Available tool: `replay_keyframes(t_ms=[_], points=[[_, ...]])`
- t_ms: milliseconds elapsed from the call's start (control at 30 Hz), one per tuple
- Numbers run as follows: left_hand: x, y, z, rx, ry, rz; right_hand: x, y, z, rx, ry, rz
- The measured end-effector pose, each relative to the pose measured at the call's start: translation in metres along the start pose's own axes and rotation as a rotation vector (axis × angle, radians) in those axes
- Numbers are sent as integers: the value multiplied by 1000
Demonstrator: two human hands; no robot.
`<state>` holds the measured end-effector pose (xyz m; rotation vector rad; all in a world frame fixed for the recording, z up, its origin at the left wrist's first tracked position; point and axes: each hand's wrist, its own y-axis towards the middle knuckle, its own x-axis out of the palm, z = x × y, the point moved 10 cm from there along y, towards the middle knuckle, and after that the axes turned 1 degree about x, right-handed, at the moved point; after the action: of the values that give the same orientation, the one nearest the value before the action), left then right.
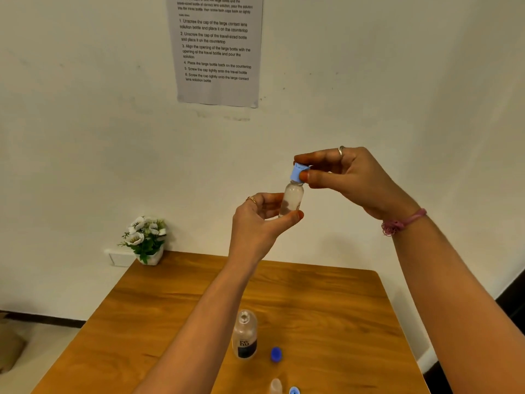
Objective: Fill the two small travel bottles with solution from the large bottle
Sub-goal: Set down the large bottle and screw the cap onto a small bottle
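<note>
Mid-frame above the wooden table (326, 302), her left hand (255, 220) pinches a small travel bottle (291, 199) upright while her right hand (349, 177) grips its light-blue cap (298, 172); the uncapped large bottle (244, 334) stands low centre.

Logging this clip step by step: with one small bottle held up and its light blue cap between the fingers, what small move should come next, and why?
Probably keep turning the light blue cap with the right hand while the left hand steadies the small bottle. The cap sits slightly crooked on the neck. Whether it is going on or coming off cannot be told. The large bottle stands open on the table.
</note>
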<state>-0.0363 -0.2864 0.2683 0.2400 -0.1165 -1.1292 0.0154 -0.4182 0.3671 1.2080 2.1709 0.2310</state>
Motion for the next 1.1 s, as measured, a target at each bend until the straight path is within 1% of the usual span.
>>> replay_keyframes(t_ms=[133,300,367,433,467,600,733,867,1000,1033,1100], points=[[3,3,-2,-17,0,11,-6,9,-3,-12,-210,3],[7,6,-5,-28,-20,20,-7,17,7,54,-323,37],[7,7,-7,-27,-30,21,-8,15,14,93,-189,5],[8,9,-8,-28,-36,21,-7,12,18,88,12,-22],[8,10,-9,-30,-37,23,-6,11,20,73,72,-13],[10,14,-14,-39,-24,32,-7,16,34,98,97,126],[10,18,-17,-45,-37,33,2,12,46,126,262,55],[10,19,-19,-45,-29,38,6,13,57,126,257,155],[10,19,-20,-45,-28,46,17,10,62,153,392,45],[10,18,-20,-45,-29,48,18,9,62,146,420,45],[10,18,-20,-48,-23,48,17,8,65,139,420,106]])
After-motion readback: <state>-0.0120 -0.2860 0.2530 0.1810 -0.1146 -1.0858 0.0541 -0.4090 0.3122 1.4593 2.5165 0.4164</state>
